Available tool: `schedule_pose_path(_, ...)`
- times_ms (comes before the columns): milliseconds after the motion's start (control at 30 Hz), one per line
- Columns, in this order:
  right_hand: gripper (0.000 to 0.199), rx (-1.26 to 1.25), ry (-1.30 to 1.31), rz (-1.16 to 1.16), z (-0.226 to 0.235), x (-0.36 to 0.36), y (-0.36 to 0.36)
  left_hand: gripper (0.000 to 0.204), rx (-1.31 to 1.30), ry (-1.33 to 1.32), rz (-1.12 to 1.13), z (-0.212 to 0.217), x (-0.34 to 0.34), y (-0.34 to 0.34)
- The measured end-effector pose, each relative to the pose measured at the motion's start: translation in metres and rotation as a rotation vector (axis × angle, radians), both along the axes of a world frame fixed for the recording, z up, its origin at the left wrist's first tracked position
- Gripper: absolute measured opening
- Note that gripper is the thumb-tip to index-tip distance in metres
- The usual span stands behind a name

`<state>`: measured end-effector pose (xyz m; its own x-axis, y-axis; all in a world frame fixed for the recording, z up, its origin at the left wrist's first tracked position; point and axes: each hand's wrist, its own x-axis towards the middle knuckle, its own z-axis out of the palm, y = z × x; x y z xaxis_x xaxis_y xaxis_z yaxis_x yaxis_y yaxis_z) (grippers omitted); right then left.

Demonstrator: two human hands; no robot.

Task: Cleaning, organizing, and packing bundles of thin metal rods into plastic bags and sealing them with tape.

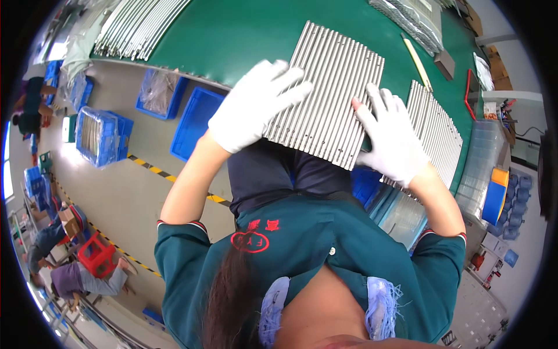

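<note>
A row of slim silver metal rods [328, 87] lies side by side on the green tabletop in front of me, its near end at the table edge. My left hand [253, 104], in a white glove, has its fingers spread over the row's left side. My right hand [395, 139], also gloved, has its fingers apart at the row's right edge; one bare fingertip shows through the glove and touches the rods. Beside my right hand lies a second row of similar rods [436, 131], partly hidden by that hand and forearm.
More long rods [139, 26] lie at the table's far left. A yellow-handled cutter [417, 63], a small grey block [444, 64] and a wrapped rod bundle [412, 20] are at the right. Blue crates [195, 123] stand on the floor to the left, where other people work farther off.
</note>
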<state>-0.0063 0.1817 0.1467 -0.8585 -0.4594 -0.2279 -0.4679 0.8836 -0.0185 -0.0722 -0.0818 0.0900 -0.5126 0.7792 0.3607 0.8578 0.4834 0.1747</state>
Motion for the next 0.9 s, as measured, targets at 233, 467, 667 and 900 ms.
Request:
schedule_pose_path(233, 0.082, 0.012, 0.193, -0.001, -0.035, 0.0, -0.003, 0.041, 0.247, 0.001, -0.303, -0.013, 0.009, 0.046)
schedule_pose_path(467, 0.079, -0.178, 0.136, 0.148, -0.022, -0.003, 0.007, 0.034, 0.44, -0.018, -0.548, 0.003, 0.022, 0.088)
schedule_pose_path(667, 0.066, -1.694, -0.63, -0.23, -0.011, -0.027, 0.018, 0.037, 0.791, -0.284, -0.366, 0.086, -0.004, 0.086)
schedule_pose_path(900, 0.064, -1.55, -0.228, -0.222, -0.036, -0.103, -0.02, 0.03, 0.982, -0.878, -0.09, 0.098, -0.089, 0.112)
